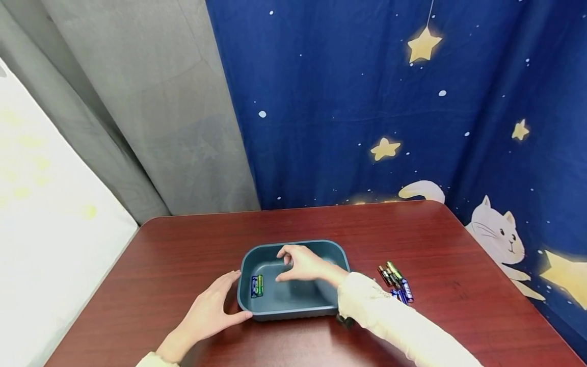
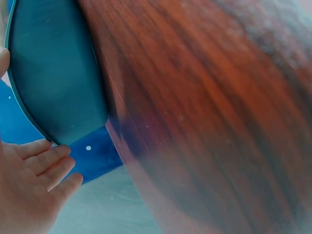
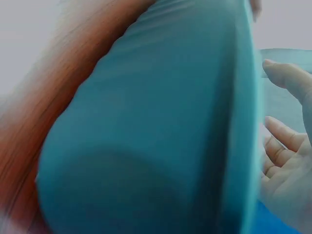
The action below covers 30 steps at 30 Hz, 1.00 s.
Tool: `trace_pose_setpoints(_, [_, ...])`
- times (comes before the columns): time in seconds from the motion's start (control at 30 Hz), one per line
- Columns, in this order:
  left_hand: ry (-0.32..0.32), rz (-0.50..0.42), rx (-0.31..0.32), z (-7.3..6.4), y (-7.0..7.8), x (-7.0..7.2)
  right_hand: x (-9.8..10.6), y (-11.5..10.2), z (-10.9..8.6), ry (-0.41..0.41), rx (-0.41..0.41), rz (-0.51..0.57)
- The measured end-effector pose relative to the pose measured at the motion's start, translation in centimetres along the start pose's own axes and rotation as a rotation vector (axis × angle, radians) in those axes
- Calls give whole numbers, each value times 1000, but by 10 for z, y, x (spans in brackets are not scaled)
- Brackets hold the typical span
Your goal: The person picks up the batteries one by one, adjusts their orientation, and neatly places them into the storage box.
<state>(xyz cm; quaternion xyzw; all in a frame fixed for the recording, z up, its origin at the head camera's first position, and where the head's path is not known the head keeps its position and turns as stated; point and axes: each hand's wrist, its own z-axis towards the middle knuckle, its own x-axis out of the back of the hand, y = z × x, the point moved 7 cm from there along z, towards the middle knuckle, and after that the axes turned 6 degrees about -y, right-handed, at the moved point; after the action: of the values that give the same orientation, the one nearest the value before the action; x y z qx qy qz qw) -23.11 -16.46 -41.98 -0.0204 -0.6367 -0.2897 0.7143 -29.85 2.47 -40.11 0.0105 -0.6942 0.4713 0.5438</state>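
A dark teal plastic basin [image 1: 293, 312] sits on the table. Two batteries lie side by side near its left wall, a blue battery [image 1: 254, 287] and a green battery [image 1: 260, 285]. My left hand [image 1: 206, 311] rests against the basin's left end, thumb at the near corner and fingers fairly straight along the rim; the left wrist view shows fingertips [image 2: 61, 152] touching that rim. Over the basin's middle hovers my right hand [image 1: 302, 263], its fingers loosely bent and the thumb apart. I see nothing between the thumb and fingers [image 3: 285, 134] in the right wrist view.
Right of the basin, several loose batteries [image 1: 396, 283] lie in a cluster, partly behind my right sleeve [image 1: 390, 318]. The reddish-brown table [image 1: 192, 250] ends at a grey curtain [image 1: 197, 153] and a blue starry curtain [image 1: 330, 127].
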Motion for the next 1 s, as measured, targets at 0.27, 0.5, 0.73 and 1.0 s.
trace_pose_setpoints(0.27, [32, 11, -22, -1, -1, 1, 34, 9, -37, 98, 57, 59])
trace_pose_setpoints(0.5, [33, 7, -23, -1, 1, 1, 63, 24, -68, 215, 62, 47])
trace_pose_setpoints(0.73, [25, 7, -26, -1, 1, 0, 97, 35, -112, 289, -36, 79])
trace_pose_setpoints(1.0, [27, 6, -24, -1, 1, 0, 102, 92, -153, 298, -55, 35])
